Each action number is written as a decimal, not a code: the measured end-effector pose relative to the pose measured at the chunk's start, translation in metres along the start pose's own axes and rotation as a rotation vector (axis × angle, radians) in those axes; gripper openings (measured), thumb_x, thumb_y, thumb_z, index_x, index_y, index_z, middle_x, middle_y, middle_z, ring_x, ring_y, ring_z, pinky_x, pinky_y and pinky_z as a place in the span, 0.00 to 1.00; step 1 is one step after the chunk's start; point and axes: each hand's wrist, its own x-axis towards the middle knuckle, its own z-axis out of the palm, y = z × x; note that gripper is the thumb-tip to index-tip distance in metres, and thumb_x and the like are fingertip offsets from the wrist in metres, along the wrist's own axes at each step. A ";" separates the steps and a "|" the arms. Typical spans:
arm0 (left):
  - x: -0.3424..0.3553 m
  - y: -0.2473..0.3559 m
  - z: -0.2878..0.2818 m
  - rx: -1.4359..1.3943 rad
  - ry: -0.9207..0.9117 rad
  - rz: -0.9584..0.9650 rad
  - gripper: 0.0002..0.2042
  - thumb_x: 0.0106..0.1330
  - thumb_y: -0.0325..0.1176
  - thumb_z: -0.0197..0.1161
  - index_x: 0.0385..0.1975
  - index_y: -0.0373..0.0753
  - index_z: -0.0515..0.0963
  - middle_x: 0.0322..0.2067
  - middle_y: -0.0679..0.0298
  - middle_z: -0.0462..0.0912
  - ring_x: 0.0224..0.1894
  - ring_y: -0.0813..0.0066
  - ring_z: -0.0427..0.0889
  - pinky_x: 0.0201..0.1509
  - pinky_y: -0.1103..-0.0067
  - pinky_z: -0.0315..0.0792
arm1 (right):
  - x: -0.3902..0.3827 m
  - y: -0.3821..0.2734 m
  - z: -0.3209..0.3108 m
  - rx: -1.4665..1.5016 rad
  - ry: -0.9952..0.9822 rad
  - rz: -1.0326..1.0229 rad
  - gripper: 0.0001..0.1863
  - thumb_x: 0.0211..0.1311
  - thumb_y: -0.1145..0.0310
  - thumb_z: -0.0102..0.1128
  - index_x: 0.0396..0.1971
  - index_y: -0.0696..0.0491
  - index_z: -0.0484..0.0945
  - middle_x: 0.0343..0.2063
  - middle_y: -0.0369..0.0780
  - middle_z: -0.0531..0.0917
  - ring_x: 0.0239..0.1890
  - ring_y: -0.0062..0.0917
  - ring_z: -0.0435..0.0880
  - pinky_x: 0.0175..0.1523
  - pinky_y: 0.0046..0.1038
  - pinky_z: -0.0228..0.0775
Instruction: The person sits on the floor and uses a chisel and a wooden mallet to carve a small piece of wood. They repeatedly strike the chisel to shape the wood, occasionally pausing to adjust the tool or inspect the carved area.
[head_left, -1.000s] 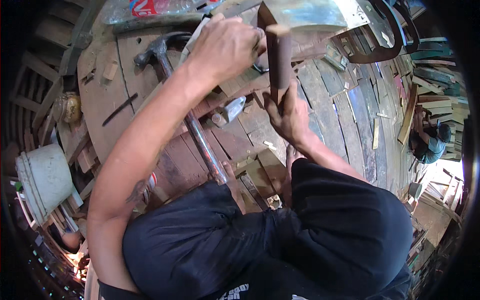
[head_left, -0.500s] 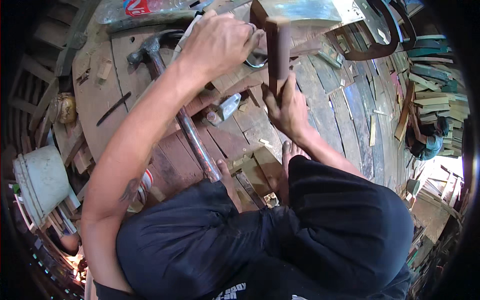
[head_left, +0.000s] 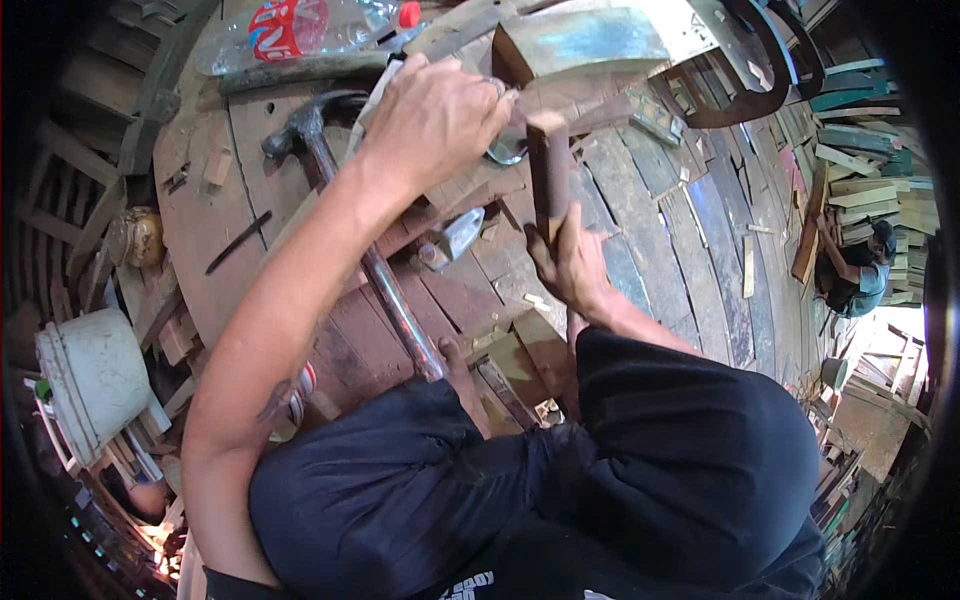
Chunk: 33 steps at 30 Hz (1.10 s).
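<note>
My left hand [head_left: 433,125] is closed at the upper middle, its fingertips near a shiny rounded object [head_left: 505,150]; what it grips is hidden. My right hand [head_left: 578,262] grips a dark brown wooden piece [head_left: 550,170], raised with its lighter end away from me. A claw hammer [head_left: 302,130] with a long metal handle lies under my left forearm. A small pale plastic container [head_left: 450,240] lies between the hands. Beyond them is a block [head_left: 570,45] with a pale, bluish curved top.
A plastic bottle [head_left: 345,25], a dark thin tool [head_left: 238,243] and dark curved pieces [head_left: 745,90] lie around the plank floor [head_left: 680,270]. A white bucket [head_left: 85,380] is at left. Another person [head_left: 855,275] crouches at right among stacked wood.
Both hands have moved toward me over the last half second, the right one more, with the wooden piece lowered away from the curved-top block. Both hands remain closed.
</note>
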 end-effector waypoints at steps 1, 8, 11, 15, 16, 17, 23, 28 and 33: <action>-0.005 -0.004 0.005 -0.015 0.040 0.006 0.17 0.73 0.41 0.61 0.21 0.39 0.80 0.22 0.57 0.81 0.31 0.57 0.80 0.41 0.62 0.69 | -0.001 0.003 -0.001 0.013 -0.002 -0.001 0.26 0.66 0.65 0.67 0.51 0.61 0.61 0.26 0.54 0.84 0.25 0.58 0.82 0.29 0.51 0.75; -0.004 -0.003 -0.008 0.051 -0.064 -0.023 0.17 0.74 0.40 0.61 0.21 0.40 0.81 0.22 0.58 0.81 0.32 0.57 0.80 0.42 0.62 0.69 | 0.050 -0.043 -0.018 0.066 0.110 -0.060 0.24 0.69 0.63 0.66 0.48 0.60 0.61 0.19 0.52 0.80 0.21 0.55 0.81 0.25 0.48 0.73; -0.001 0.003 0.004 0.008 0.009 -0.014 0.15 0.71 0.39 0.62 0.23 0.39 0.81 0.23 0.58 0.81 0.34 0.57 0.80 0.42 0.63 0.69 | 0.015 -0.008 0.001 -0.040 0.044 -0.021 0.27 0.68 0.66 0.67 0.52 0.64 0.59 0.21 0.52 0.82 0.21 0.54 0.82 0.24 0.50 0.69; -0.002 0.000 -0.005 0.002 -0.047 -0.056 0.16 0.71 0.40 0.61 0.21 0.40 0.82 0.23 0.60 0.83 0.34 0.58 0.82 0.42 0.63 0.70 | 0.042 -0.038 -0.016 0.058 0.061 -0.034 0.25 0.66 0.62 0.69 0.47 0.60 0.62 0.22 0.53 0.83 0.23 0.53 0.84 0.27 0.49 0.75; 0.000 0.000 -0.005 0.015 -0.070 -0.061 0.18 0.73 0.41 0.59 0.19 0.42 0.83 0.23 0.61 0.85 0.34 0.59 0.84 0.43 0.63 0.71 | 0.038 -0.036 -0.015 0.052 0.060 -0.027 0.25 0.66 0.62 0.69 0.47 0.60 0.62 0.22 0.53 0.83 0.23 0.53 0.84 0.27 0.49 0.75; 0.000 -0.001 -0.006 0.000 -0.070 -0.060 0.19 0.73 0.42 0.59 0.19 0.42 0.82 0.23 0.62 0.85 0.34 0.60 0.84 0.44 0.62 0.72 | 0.034 -0.033 -0.011 0.046 0.085 -0.059 0.25 0.66 0.62 0.69 0.47 0.59 0.63 0.23 0.53 0.83 0.23 0.53 0.83 0.26 0.49 0.75; -0.002 -0.001 0.002 -0.016 -0.004 -0.064 0.16 0.70 0.40 0.64 0.21 0.38 0.81 0.24 0.58 0.82 0.34 0.56 0.81 0.45 0.63 0.71 | 0.026 -0.021 -0.008 -0.038 0.077 -0.032 0.23 0.68 0.59 0.65 0.46 0.58 0.62 0.20 0.52 0.81 0.21 0.55 0.81 0.24 0.49 0.72; -0.001 -0.003 0.008 -0.022 -0.007 -0.026 0.16 0.69 0.39 0.63 0.21 0.37 0.78 0.22 0.54 0.79 0.33 0.54 0.81 0.44 0.63 0.71 | 0.014 -0.008 0.001 -0.161 0.039 0.037 0.30 0.67 0.61 0.69 0.54 0.63 0.61 0.22 0.50 0.83 0.20 0.52 0.81 0.24 0.45 0.70; 0.000 -0.008 -0.004 0.003 -0.042 -0.051 0.18 0.73 0.42 0.60 0.22 0.38 0.81 0.23 0.58 0.80 0.34 0.58 0.80 0.46 0.62 0.70 | 0.051 -0.035 -0.015 -0.018 0.144 -0.065 0.26 0.68 0.61 0.69 0.51 0.58 0.62 0.22 0.52 0.82 0.20 0.54 0.81 0.23 0.46 0.69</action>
